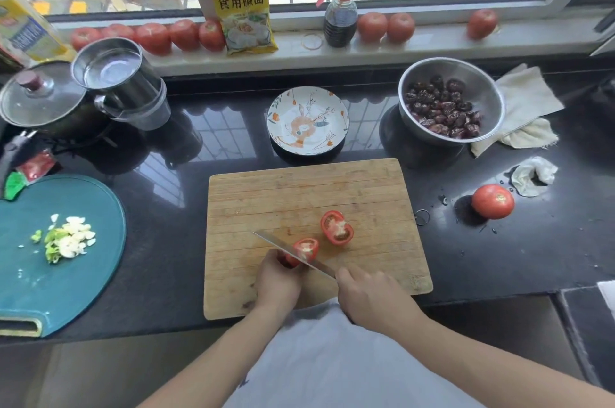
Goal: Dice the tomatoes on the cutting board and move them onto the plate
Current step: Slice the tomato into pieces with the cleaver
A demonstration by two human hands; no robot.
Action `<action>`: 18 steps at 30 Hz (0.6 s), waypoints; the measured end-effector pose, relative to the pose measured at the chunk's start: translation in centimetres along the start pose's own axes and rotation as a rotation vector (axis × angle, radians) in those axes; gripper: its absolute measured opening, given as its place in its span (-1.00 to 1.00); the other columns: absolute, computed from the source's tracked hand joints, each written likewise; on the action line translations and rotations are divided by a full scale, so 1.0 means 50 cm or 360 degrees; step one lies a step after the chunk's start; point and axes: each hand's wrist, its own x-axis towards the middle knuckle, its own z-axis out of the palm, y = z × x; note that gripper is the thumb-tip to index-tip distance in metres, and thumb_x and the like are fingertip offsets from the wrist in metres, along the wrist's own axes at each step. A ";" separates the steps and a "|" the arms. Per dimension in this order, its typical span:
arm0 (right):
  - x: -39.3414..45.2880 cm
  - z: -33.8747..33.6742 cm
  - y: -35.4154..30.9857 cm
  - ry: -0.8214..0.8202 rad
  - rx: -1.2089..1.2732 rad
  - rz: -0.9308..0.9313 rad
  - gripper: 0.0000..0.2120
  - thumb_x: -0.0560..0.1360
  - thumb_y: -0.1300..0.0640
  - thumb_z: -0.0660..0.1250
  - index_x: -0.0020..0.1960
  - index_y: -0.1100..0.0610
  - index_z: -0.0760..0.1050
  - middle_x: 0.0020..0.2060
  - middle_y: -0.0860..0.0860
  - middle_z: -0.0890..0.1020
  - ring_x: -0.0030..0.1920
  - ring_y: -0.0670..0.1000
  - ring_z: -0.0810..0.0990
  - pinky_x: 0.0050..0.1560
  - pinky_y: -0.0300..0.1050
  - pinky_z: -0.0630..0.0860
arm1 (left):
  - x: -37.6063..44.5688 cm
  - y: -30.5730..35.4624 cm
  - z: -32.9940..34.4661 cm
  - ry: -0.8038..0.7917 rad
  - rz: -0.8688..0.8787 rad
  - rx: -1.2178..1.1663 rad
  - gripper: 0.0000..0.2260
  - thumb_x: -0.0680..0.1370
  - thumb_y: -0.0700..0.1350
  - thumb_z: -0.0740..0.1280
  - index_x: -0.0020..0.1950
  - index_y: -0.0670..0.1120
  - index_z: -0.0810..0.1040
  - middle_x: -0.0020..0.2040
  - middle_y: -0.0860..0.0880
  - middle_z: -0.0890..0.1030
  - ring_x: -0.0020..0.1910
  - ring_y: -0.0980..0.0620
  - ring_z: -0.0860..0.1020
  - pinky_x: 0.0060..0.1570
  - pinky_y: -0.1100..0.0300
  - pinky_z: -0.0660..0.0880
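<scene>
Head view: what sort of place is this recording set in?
Most likely a home kitchen: a black countertop under a window, a wooden cutting board with halved tomatoes, a lidded pot, and whole tomatoes lined along the windowsill.

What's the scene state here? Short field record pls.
left hand: steadies a tomato half on the cutting board
right hand: grips the knife, blade in that half
second tomato half: cut face up, apart from the first
plate: behind the board, no tomato on it
whole tomato: on the counter, right of the board
</scene>
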 end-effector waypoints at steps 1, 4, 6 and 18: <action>0.000 0.001 0.000 -0.0056 -0.0002 0.0011 -0.70 0.12 0.24 0.45 -0.31 0.09 0.34 -0.51 -0.01 0.44 -0.65 0.15 0.36 -0.55 -0.22 -0.07 | -0.001 0.000 0.002 0.0004 -0.0004 -0.0009 -0.63 0.41 0.30 0.50 0.00 0.04 0.66 -0.12 0.12 0.74 -0.10 0.10 0.70 -0.01 0.04 0.64; 0.005 -0.013 -0.006 -0.0032 -0.0063 -0.0046 -0.78 0.25 0.25 0.43 -0.24 0.11 0.39 -0.43 0.04 0.51 -0.55 0.18 0.47 -0.54 -0.18 -0.06 | -0.005 0.002 0.005 0.0006 0.0011 0.0000 -0.66 0.43 0.24 0.51 -0.03 0.00 0.66 -0.14 0.10 0.73 -0.12 0.09 0.69 -0.16 0.15 0.54; 0.015 -0.024 -0.021 -0.0054 -0.0064 -0.0056 -0.83 0.32 0.24 0.41 -0.18 0.12 0.43 -0.38 0.06 0.55 -0.48 0.18 0.53 -0.48 -0.14 -0.16 | -0.010 0.008 0.004 0.0013 0.0043 -0.0014 -0.76 0.47 0.11 0.52 -0.03 -0.04 0.66 -0.14 0.07 0.74 -0.13 0.08 0.69 -0.22 0.21 0.47; 0.018 -0.029 -0.024 -0.0161 0.0019 -0.0045 -0.93 0.56 0.23 0.13 0.00 0.14 0.38 -0.11 0.12 0.58 -0.17 0.23 0.58 -0.43 -0.04 0.12 | -0.017 0.017 -0.001 0.0017 0.0025 0.0017 -0.70 0.43 0.17 0.53 -0.04 -0.02 0.67 -0.14 0.08 0.73 -0.11 0.08 0.68 -0.22 0.22 0.48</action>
